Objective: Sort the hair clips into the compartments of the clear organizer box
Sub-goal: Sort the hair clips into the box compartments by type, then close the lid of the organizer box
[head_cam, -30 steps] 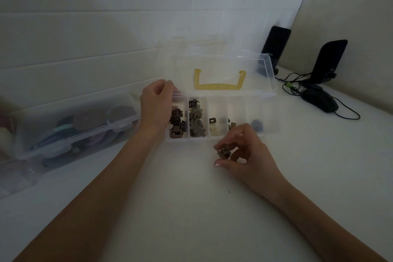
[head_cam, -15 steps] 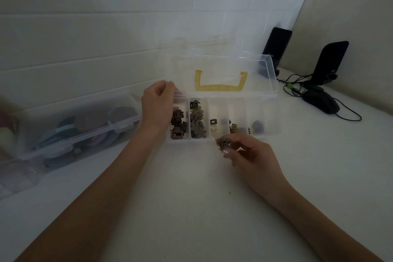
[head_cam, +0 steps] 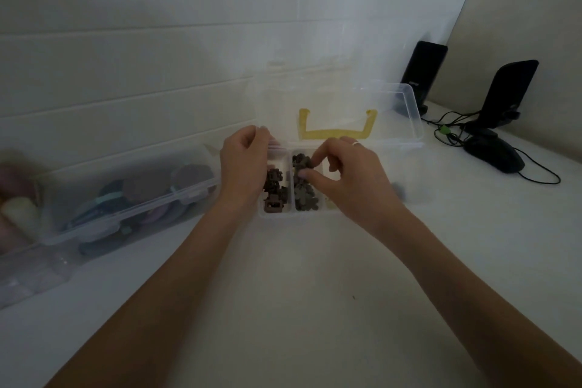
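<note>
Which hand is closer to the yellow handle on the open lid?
Right. The right hand sits just below the yellow handle, over the clips; the left hand grips the organizer's left edge, farther off.

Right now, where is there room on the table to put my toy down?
The bare table between the two forearms is free, and so is the patch right of the organizer box, before the black mouse. It is crowded left, by the long storage box.

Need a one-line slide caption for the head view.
Right hand pinches a clip over the organizer's second compartment; left hand grips its left edge.
</note>
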